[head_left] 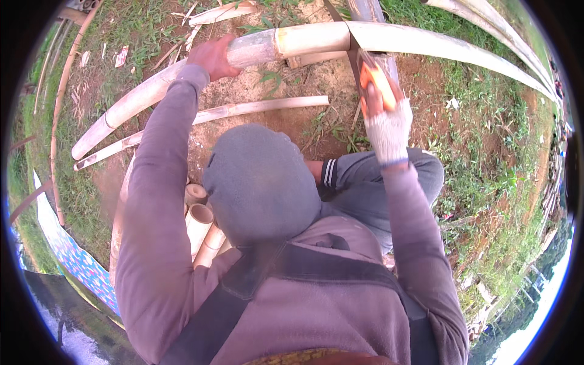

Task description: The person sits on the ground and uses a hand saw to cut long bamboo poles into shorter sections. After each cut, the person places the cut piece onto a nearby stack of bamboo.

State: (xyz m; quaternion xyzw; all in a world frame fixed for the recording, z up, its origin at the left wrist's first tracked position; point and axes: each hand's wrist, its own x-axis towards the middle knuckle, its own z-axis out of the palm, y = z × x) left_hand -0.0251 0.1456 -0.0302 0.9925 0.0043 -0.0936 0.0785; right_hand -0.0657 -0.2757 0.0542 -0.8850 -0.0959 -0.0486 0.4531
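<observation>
A long pale bamboo pole [313, 38] runs across the upper part of the view. My bare left hand [211, 59] is wrapped over it, left of the middle. In a white knitted glove, my right hand [387, 115] grips the orange handle of a handsaw [378, 82]. The saw's dark blade stands across the pole and touches it; how deep it sits in the bamboo cannot be made out. Under the pole near the blade is a greyish post [367, 11]. Pale sawdust-like bits [249, 85] lie on the ground beneath.
A thinner split bamboo length [255, 107] lies nearer to me. Several short cut bamboo tubes [199, 214] are grouped beside a rounded grey cloth shape, perhaps my knee [261, 182]. More poles [499, 27] lie at the far right. A blue patterned sheet [82, 258] is at left.
</observation>
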